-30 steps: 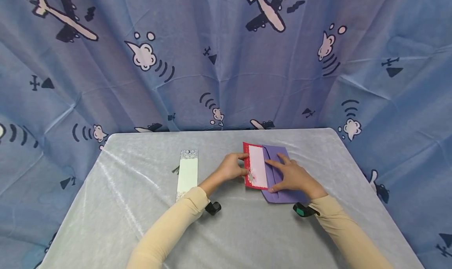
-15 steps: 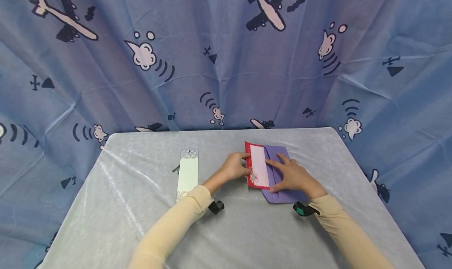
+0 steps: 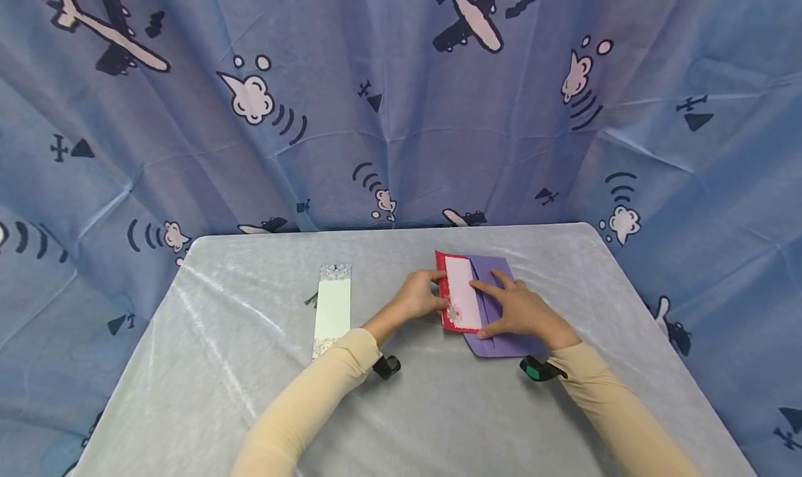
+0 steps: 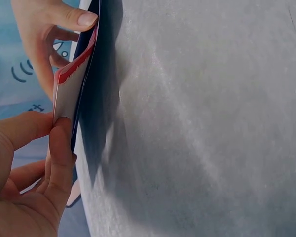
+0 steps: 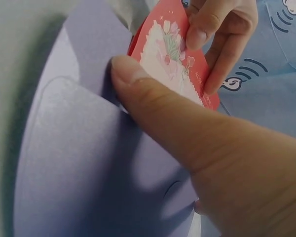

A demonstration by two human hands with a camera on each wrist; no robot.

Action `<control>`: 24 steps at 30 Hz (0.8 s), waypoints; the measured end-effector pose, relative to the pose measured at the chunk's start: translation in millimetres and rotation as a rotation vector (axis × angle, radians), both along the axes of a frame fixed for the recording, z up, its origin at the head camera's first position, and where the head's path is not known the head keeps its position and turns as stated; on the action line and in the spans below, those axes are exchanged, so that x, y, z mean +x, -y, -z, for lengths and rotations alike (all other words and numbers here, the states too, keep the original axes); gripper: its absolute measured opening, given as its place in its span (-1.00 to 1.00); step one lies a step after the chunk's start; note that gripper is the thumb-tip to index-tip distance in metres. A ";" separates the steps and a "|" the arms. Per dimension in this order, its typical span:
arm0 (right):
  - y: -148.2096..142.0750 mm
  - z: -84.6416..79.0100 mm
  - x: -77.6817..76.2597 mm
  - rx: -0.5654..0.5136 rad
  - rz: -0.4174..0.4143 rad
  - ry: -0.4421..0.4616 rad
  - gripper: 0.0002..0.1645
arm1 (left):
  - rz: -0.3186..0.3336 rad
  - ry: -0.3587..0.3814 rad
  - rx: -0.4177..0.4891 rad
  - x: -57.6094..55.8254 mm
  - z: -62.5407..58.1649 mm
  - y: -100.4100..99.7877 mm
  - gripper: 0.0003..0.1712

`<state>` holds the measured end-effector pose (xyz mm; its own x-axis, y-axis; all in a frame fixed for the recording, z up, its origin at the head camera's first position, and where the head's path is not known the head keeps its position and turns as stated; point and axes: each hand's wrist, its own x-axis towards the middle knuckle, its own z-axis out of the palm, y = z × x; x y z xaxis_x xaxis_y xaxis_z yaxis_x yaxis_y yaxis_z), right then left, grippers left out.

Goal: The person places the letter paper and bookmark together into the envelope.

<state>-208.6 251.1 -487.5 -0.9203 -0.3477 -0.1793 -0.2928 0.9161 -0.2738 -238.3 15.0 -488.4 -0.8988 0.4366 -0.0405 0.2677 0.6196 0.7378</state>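
Observation:
My left hand [image 3: 416, 295] pinches the outer edge of a red card [image 3: 461, 292] with a pink, flower-printed panel, its thumb on one face and fingers behind. The card's right edge meets the mouth of a purple envelope [image 3: 509, 345]; how much of it sits inside is hidden. Spread over the envelope, my right hand [image 3: 519, 308] presses the mouth's edge with thumb and fingertips. In the right wrist view its thumb [image 5: 138, 89] lies along the envelope's opening beside the card. Seen from the left wrist, the card [image 4: 71, 91] tilts up from the table.
A pale green bookmark [image 3: 333, 306] with patterned ends and a dark tassel [image 3: 311, 300] lies left of the hands, its near end beside the left sleeve [image 3: 326, 379]. A grey cloth covers the table [image 3: 438, 421]. Behind hangs a blue curtain [image 3: 401, 101] with airplane prints.
My left hand has moved slightly right, bringing the red card further over the purple envelope. My right hand, the envelope and the bookmark have stayed in place.

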 end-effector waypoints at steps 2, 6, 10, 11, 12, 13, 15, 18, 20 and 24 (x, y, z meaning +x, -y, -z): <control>-0.6 -0.2 0.0 -0.001 -0.003 -0.002 0.30 | 0.000 -0.002 -0.002 -0.5 0.9 -1.5 -0.28; -0.8 -1.8 -0.1 -0.001 -0.004 -0.005 0.28 | 0.001 0.000 -0.007 -1.1 1.8 -3.8 -0.27; -1.0 -2.9 -0.9 -0.006 -0.004 -0.013 0.29 | 0.005 -0.019 -0.009 -0.6 0.3 -5.4 -0.27; -1.3 -2.5 -1.2 -0.008 -0.005 -0.015 0.29 | 0.006 -0.024 -0.009 -0.5 -0.1 -5.8 -0.28; -1.6 -2.1 -1.6 -0.008 -0.006 -0.017 0.29 | 0.006 -0.024 -0.005 -0.1 -0.6 -6.4 -0.28; -2.0 -1.6 -1.9 -0.009 -0.008 -0.021 0.29 | 0.006 -0.022 -0.006 0.2 -1.1 -6.7 -0.28; -2.6 -0.8 -2.3 -0.008 -0.010 -0.025 0.29 | 0.006 -0.020 -0.006 0.0 -0.4 -7.7 -0.28; -2.3 -0.6 -2.2 -0.015 -0.015 -0.033 0.28 | 0.003 -0.024 -0.003 -0.3 0.9 -8.3 -0.28; -1.8 -1.0 -1.9 -0.020 -0.015 -0.035 0.28 | -0.001 -0.030 -0.008 -0.8 2.1 -8.7 -0.28; -0.2 -1.9 -1.5 -0.028 -0.014 -0.030 0.27 | -0.007 -0.033 -0.015 -1.2 3.2 -9.8 -0.28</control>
